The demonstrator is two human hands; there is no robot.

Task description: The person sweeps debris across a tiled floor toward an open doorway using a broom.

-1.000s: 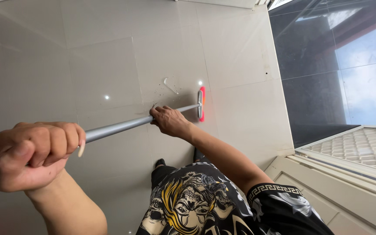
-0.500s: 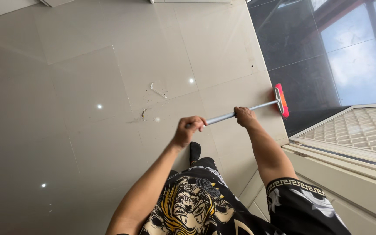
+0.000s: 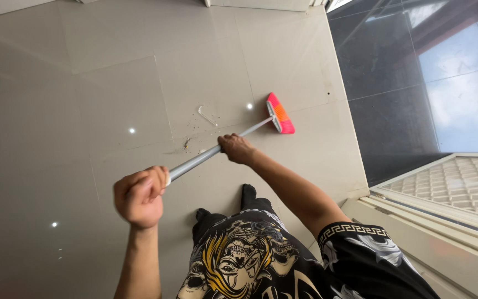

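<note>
Sweeping stroke in progress: my left hand (image 3: 139,196) and right hand (image 3: 235,148) are both clenched around the broom handle (image 3: 195,160). Broom head (image 3: 280,113) rests on tile floor (image 3: 112,99), beside debris (image 3: 197,130); next, drag the head across it.

Bright, even daylight fills the head view, and the glossy beige floor tiles (image 3: 112,99) throw back small white pinpoint glints, one just left of the pink broom head (image 3: 280,113) and others further left. At the right edge the dark polished tiles (image 3: 394,83) mirror pale sky and a roof line, a broad washed-out glare patch. Shadows are soft and faint, the wide lens bends the tile joints near the frame edges, and the left hand (image 3: 138,196), close to the camera, looks slightly soft against the sharper floor.
</note>
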